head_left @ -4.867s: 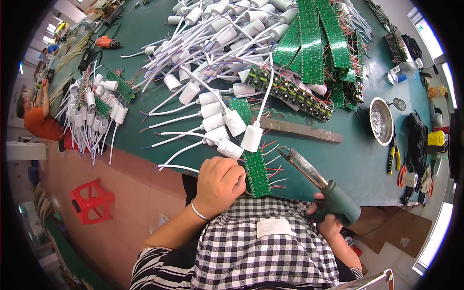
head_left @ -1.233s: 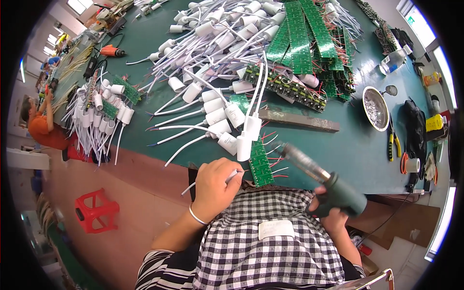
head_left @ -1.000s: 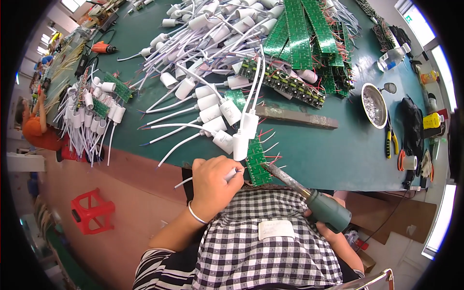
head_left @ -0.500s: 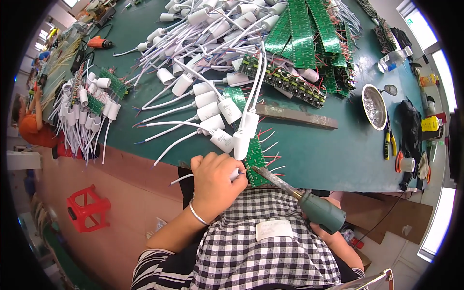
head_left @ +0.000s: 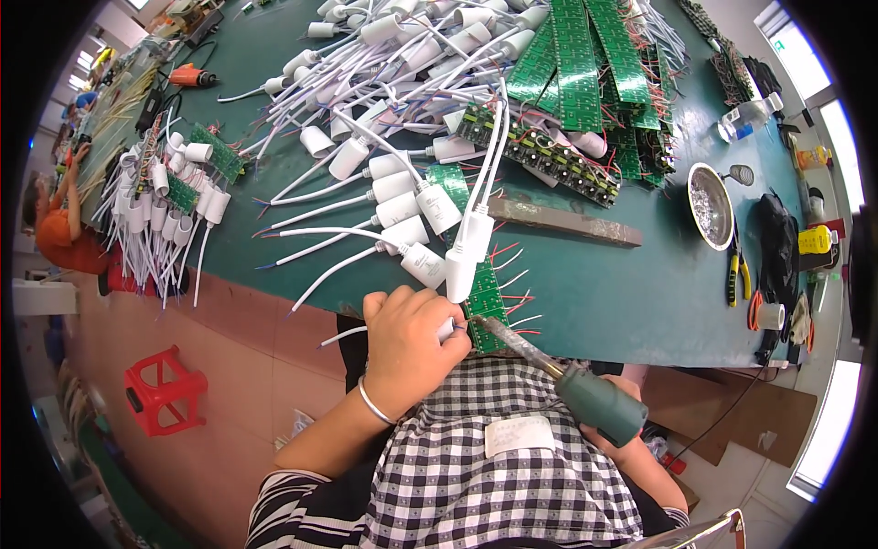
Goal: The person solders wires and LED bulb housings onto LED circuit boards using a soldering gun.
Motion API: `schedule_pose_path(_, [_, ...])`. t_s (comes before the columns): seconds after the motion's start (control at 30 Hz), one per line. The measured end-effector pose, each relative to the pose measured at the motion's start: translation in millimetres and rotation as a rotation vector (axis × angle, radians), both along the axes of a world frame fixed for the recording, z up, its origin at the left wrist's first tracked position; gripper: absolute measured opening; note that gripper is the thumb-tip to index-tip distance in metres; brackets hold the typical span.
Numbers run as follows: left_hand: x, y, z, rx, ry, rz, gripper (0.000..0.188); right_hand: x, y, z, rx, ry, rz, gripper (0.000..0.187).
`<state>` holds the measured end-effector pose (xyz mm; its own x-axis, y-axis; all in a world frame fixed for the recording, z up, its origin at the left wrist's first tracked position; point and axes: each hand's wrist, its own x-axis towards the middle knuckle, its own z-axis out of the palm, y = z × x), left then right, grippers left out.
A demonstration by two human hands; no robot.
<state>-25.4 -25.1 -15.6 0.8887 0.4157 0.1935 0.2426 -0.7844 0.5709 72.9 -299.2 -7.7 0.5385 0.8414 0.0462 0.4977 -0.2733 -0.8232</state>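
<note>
My left hand [head_left: 413, 340] is closed around a white lamp-cap housing [head_left: 445, 331] with a white cable, its wire end at the edge of a green circuit board strip [head_left: 487, 309]. In my right hand [head_left: 617, 430] I grip a soldering iron [head_left: 599, 403] by its thick dark green handle. The iron's tip meets the board close to my left fingertips; whether it touches the wire I cannot tell. Red and white wires stick out from the board's right side. Several wired white housings [head_left: 439, 209] lie along its left and upper end.
A brown bar [head_left: 562, 222] lies beyond the board. A pile of white cabled housings [head_left: 384, 69] and green board panels [head_left: 576, 64] fills the back. At right are a metal bowl [head_left: 722, 229] and yellow-handled pliers [head_left: 738, 274]. A red stool [head_left: 167, 391] stands on the floor at left.
The soldering iron's handle has shifted slightly left and down with my right hand, its tip staying at the board. My left hand keeps hold of the housing in nearly the same place.
</note>
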Motion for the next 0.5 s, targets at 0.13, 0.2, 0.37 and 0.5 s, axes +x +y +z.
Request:
schedule_pose_path(0.13, [0.4, -0.5, -0.6, 0.001, -0.017, 0.006, 0.007, -0.6, 2.0, 12.1, 0.176, 0.529, -0.142, 0.054])
schedule_pose_path(0.2, [-1.3, 0.4, 0.4, 0.002, -0.001, 0.001, 0.007, 4.9, -10.5, 2.1, 0.129, 0.495, -0.08, 0.059])
schedule_pose_path(0.37, [-0.1, 0.0, -0.6, 0.019, 0.012, -0.001, 0.008, -4.6, -28.3, -28.9, 0.072, 0.28, -0.106, 0.06])
schedule_pose_path(0.5, [0.0, 0.1, -1.0, 0.014, 0.011, -0.001, 0.008, -4.3, -31.2, -31.1, -0.035, 0.195, -0.054, 0.06])
